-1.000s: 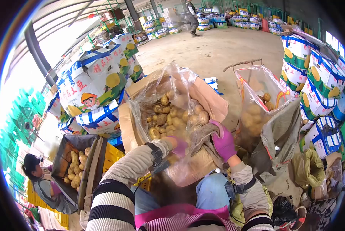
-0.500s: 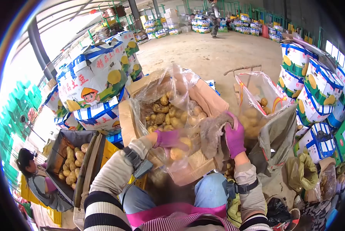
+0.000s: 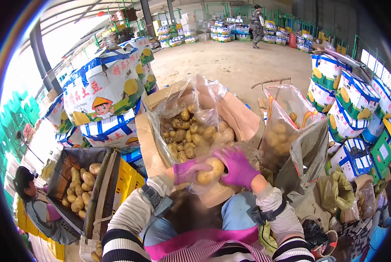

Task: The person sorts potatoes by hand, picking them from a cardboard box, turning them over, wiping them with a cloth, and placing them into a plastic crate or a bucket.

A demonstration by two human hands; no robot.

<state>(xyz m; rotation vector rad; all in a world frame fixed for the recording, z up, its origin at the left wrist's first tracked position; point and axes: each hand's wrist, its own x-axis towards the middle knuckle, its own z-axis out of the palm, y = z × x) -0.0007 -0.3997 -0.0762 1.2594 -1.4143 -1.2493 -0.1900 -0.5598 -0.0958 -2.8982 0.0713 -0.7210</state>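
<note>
My left hand (image 3: pixel 187 171), in a purple glove, is closed around the left side of a large yellow potato (image 3: pixel 211 170). Against its upper right side lies my right hand (image 3: pixel 238 167), also gloved in purple, with the fingers curled over it. The potato is above the near edge of a cardboard box (image 3: pixel 242 114) lined with a clear plastic bag (image 3: pixel 198 94). Inside that lining rests a heap of potatoes (image 3: pixel 188 138), some with dirt on them. The grey cloth is mostly hidden, if it is still in my right hand.
To the right, an open sack (image 3: pixel 279 135) holds potatoes beside a grey cloth-like sack (image 3: pixel 311 148). A dark bin (image 3: pixel 66 174) of potatoes stands left, with a person (image 3: pixel 40 205) beside it. Printed cartons (image 3: pixel 101 89) are stacked on both sides. Another person (image 3: pixel 257 26) is far back.
My right hand has moved left and down from the right of the box onto the potato. The grey cloth it held up no longer shows clearly. The far person has moved right.
</note>
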